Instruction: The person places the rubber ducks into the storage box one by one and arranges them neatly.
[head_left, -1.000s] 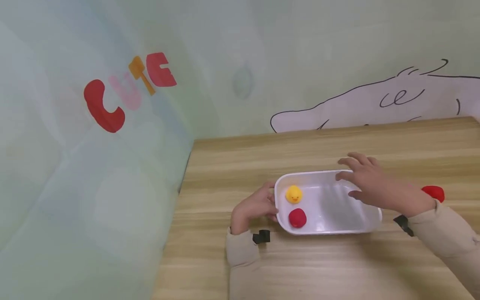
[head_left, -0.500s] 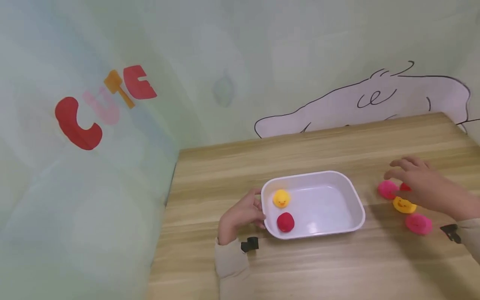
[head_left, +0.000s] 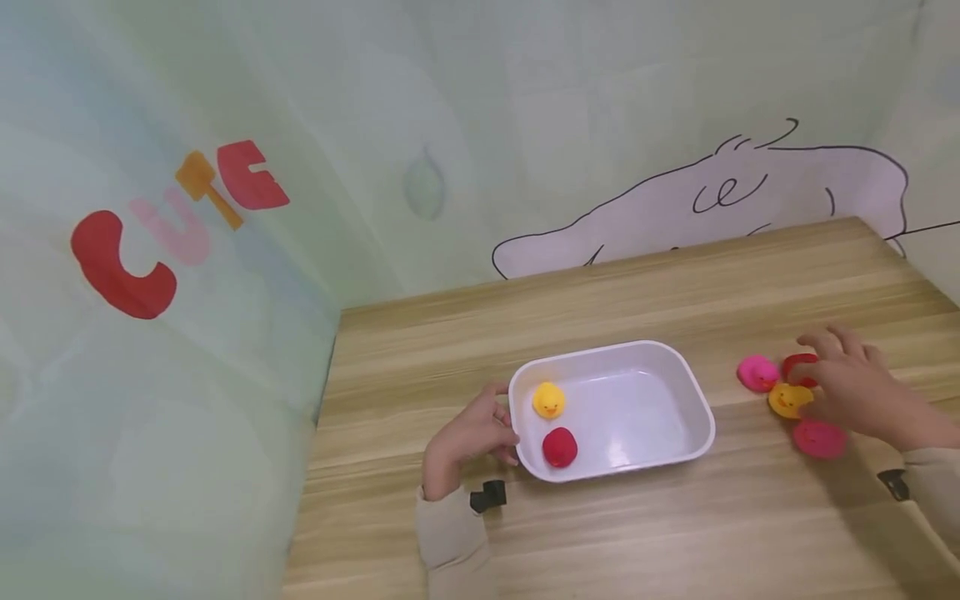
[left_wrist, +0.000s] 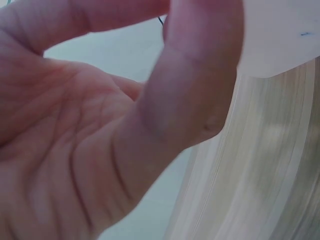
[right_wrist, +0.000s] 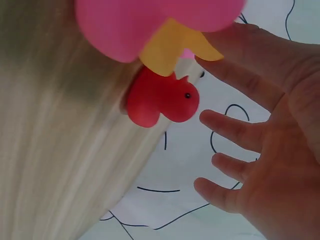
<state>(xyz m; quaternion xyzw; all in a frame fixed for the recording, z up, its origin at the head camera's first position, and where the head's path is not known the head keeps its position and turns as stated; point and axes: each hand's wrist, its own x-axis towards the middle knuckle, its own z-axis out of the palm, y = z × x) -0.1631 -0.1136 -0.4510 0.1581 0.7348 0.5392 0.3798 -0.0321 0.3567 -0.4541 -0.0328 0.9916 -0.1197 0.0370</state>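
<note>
In the head view my left hand (head_left: 472, 433) holds the left end of the white tray (head_left: 693, 400), its fingers curled at the rim. Inside the tray, near that end, sit a yellow rubber duck (head_left: 549, 401) and a red rounded toy (head_left: 559, 447). My right hand (head_left: 862, 387) hovers over a group of rubber ducks with its fingers spread and nothing in its grasp. Nearest to its fingers are a red duck (right_wrist: 162, 100) and a yellow duck (head_left: 789, 401), both partly covered. One pink duck (head_left: 757, 373) lies to their left and another pink duck (head_left: 819, 439) in front.
The wooden table (head_left: 585, 533) meets a pale printed wall (head_left: 600, 150) at the back. On the left a second wall (head_left: 187, 433) carries the letters CUTE.
My right hand has moved from above the tray rightward to the group of ducks. My left hand stays on the tray. The head view has turned to the right.
</note>
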